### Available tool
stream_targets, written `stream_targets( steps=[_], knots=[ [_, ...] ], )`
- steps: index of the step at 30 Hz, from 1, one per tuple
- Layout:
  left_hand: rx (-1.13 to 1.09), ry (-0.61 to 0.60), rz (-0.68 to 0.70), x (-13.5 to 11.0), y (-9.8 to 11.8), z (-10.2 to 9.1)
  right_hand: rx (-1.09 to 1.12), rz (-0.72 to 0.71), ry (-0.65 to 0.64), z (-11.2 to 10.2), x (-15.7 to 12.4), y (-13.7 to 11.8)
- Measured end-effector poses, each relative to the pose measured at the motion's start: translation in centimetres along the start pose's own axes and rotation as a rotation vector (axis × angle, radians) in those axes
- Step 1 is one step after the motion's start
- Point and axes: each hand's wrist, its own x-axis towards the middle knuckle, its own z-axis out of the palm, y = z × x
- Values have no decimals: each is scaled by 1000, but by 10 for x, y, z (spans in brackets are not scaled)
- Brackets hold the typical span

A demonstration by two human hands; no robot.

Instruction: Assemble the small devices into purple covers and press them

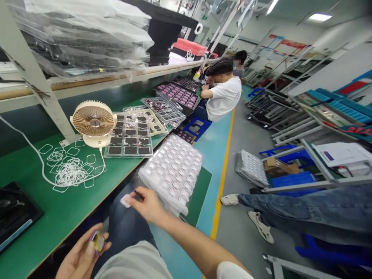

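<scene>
Low at the left, my left hand point(83, 252) is closed around a small purple device point(97, 240) with yellow and silver parts on its upturned side. Over my lap, my right hand point(149, 205) pinches a small whitish square piece point(125, 200), slightly blurred. Something thin and dark shows by its fingers; I cannot tell what. Just beyond this hand lies a stack of clear plastic trays point(174, 166), with small square white pieces in the pockets of the top one.
On the green bench point(116, 174) are a round fan point(94, 122), a heap of white ring-shaped frames point(71, 172), trays of dark screens point(130, 135) and a black mat point(17, 213). A co-worker point(225, 95) sits farther along. Another person's legs point(290, 209) are at the right.
</scene>
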Motion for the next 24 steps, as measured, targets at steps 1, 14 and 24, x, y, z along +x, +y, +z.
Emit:
stream_targets(
  steps=[1,14,24],
  knots=[
    [-8,-17,21,-1,-2,8,91,-8,-53,19,-2,-12],
    [-200,-110,226,-1,10,-13,821,304,-768,86,4,-44],
    [-311,-52,371,-2,12,-20,492,-454,-335,66,-9,-78]
  ],
)
